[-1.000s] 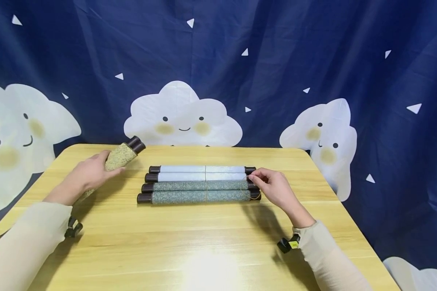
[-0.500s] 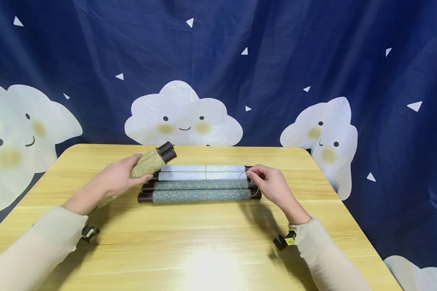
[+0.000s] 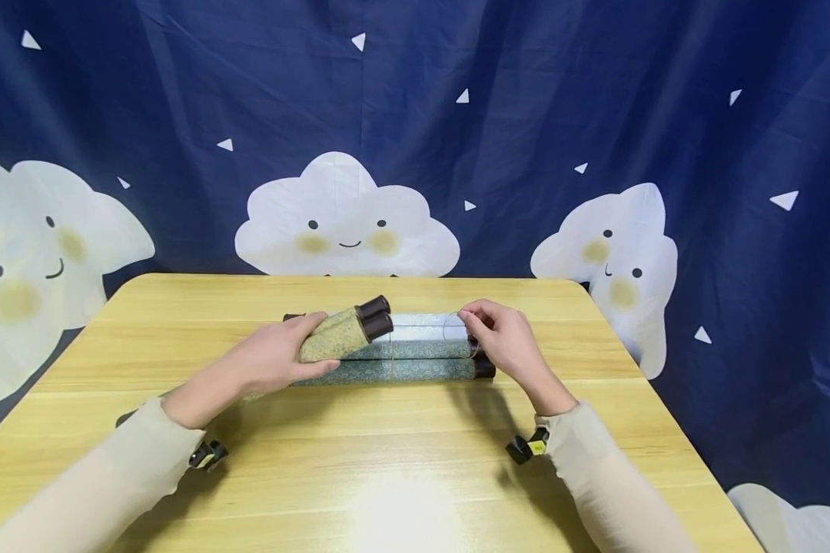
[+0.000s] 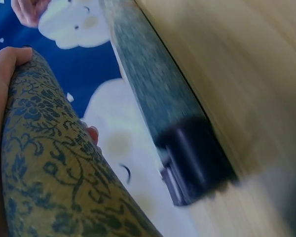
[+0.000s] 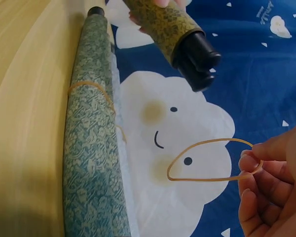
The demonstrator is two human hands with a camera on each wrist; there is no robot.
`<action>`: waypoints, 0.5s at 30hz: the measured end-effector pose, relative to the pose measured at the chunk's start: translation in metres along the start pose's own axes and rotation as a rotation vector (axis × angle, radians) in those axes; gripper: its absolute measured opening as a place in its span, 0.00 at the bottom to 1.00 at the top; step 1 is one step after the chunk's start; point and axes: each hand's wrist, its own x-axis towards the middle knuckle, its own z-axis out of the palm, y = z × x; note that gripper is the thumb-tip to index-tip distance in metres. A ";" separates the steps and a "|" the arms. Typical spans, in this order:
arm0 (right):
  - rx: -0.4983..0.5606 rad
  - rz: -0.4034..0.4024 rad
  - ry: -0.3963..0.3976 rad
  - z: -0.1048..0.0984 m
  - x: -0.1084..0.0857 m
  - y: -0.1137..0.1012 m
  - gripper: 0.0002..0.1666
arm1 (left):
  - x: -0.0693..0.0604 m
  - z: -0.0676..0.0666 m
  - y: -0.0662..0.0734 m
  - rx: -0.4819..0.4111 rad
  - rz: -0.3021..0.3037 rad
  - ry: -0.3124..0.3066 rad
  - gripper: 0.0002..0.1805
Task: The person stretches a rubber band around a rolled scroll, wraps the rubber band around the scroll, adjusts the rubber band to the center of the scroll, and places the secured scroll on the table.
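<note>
My left hand (image 3: pixel 277 355) grips a yellow patterned scroll (image 3: pixel 333 336) with two dark rod ends, held tilted above the scrolls on the table. Thumb and fingers of my right hand (image 3: pixel 503 338) pinch a thin tan rubber band (image 5: pixel 200 179), which hangs as an open loop in the right wrist view. The loop and the yellow scroll are apart. Beneath lie a green patterned scroll (image 3: pixel 415 370) and a white scroll (image 3: pixel 425 332), side by side, partly hidden by the yellow one. Another rubber band (image 5: pixel 91 83) runs round the green scroll's middle.
The scrolls lie on a light wooden table (image 3: pixel 401 438). Behind its far edge hangs a dark blue curtain (image 3: pixel 512 153) printed with white clouds. A small black camera (image 3: pixel 528 447) sits at the right wrist.
My left hand has carried the yellow scroll rightward, from the table's left side to over the other scrolls. My right hand has shifted slightly left and away from me with the rubber band.
</note>
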 end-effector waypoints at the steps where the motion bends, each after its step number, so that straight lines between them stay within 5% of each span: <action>1: 0.005 -0.003 0.004 0.000 0.001 -0.002 0.11 | 0.001 0.001 0.005 -0.002 0.007 -0.009 0.47; 15: 0.010 -0.051 0.009 0.012 0.016 -0.020 0.11 | 0.011 0.013 0.051 -0.017 0.074 -0.098 0.53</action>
